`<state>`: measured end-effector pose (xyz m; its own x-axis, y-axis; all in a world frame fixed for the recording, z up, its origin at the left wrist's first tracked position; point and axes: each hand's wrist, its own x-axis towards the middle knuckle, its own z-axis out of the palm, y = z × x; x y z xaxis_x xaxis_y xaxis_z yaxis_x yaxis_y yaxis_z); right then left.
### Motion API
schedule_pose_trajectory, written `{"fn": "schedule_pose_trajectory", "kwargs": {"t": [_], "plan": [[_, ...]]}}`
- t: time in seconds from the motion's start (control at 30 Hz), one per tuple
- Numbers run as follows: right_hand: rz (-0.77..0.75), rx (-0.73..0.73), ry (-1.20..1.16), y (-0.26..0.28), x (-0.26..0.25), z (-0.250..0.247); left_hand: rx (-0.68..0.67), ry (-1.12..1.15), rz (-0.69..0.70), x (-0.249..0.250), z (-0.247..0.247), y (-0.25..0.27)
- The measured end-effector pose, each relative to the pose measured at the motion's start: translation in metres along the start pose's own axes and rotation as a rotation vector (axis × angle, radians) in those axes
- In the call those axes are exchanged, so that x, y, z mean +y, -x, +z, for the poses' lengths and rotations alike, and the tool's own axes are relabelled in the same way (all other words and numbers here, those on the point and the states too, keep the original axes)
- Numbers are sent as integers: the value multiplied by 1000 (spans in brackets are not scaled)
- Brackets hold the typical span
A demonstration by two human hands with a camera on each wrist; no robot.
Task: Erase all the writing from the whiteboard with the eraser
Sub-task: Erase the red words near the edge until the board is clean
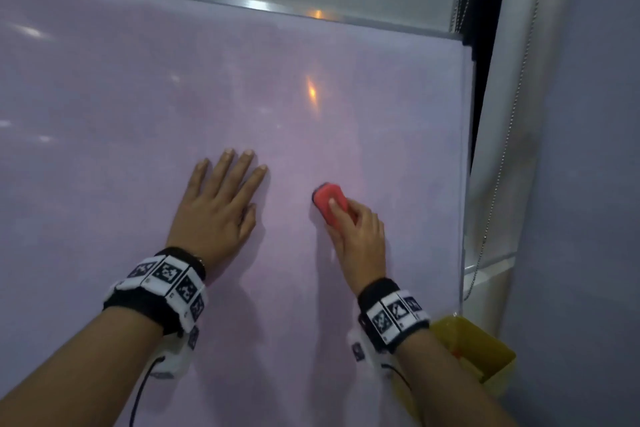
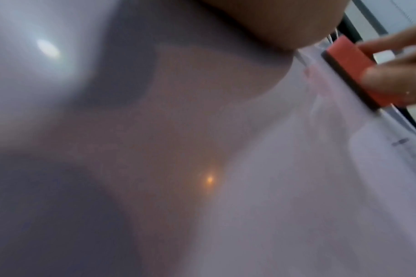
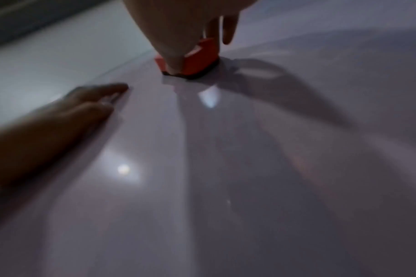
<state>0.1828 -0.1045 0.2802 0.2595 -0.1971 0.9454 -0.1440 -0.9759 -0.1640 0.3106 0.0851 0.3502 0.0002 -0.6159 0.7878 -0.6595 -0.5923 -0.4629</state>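
Nearest the camera at about 5 o'clock, a yellow bin (image 1: 485, 347) is poking out from behind the right wrist, something orange inside it that I can't make out.

Moving up, the left hand (image 1: 216, 208) is lying flat on the whiteboard (image 1: 104, 115), fingers straight and spread, holding nothing, just bracing against the surface. Just to its right, at 3 o'clock from it, the right hand (image 1: 360, 239) is gripping the eraser (image 1: 330, 199), thumb on one side and fingers curled over the other, forefinger lying along the red top. The right wrist view is showing the dark felt side sitting flat against the board, so it's touching, not hovering. The eraser is sitting a bit right of the board's centre, well in from the right edge.

As for progress: I'm honestly not seeing any writing left anywhere. The board is looking blank all the way up to the top frame (image 1: 242, 2) at 12 o'clock, only lamp glare and a faint pinkish-purple haze, which might be smeared ink or just the lighting. The left wrist view is hinting at a pale reddish smudge beside the eraser, but it's too blurry to call. My guess is the job is basically done, maybe a last pass over that haze. The bottom of the board is out of view, so can't vouch for it.

Beyond the right edge, at 2 o'clock, a bead chain (image 1: 512, 121) is hanging down.
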Motion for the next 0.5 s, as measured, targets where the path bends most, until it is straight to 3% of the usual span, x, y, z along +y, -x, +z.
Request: {"fn": "schedule_pose_trajectory", "kwargs": {"t": [0.07, 0.2, 0.27, 0.33, 0.4, 0.43, 0.5], "plan": [[53, -12, -1, 2, 35, -9, 36, -17, 25, -28, -4, 22], [630, 117, -91, -55, 74, -26, 38, -41, -81, -84, -57, 61], [682, 187, -128, -95, 58, -28, 61, -245, -187, -125, -41, 94], [551, 204, -151, -123, 18, -17, -127, -270, -301, -181, 16, 159], [318, 196, -155, -134, -47, 4, -198, -112, -291, -218, 20, 190], [183, 192, -181, -130, -82, 13, -217, -143, -320, -209, 8, 182], [-115, 120, -162, -100, -136, 27, -58, -132, -377, -164, -49, 129]]}}
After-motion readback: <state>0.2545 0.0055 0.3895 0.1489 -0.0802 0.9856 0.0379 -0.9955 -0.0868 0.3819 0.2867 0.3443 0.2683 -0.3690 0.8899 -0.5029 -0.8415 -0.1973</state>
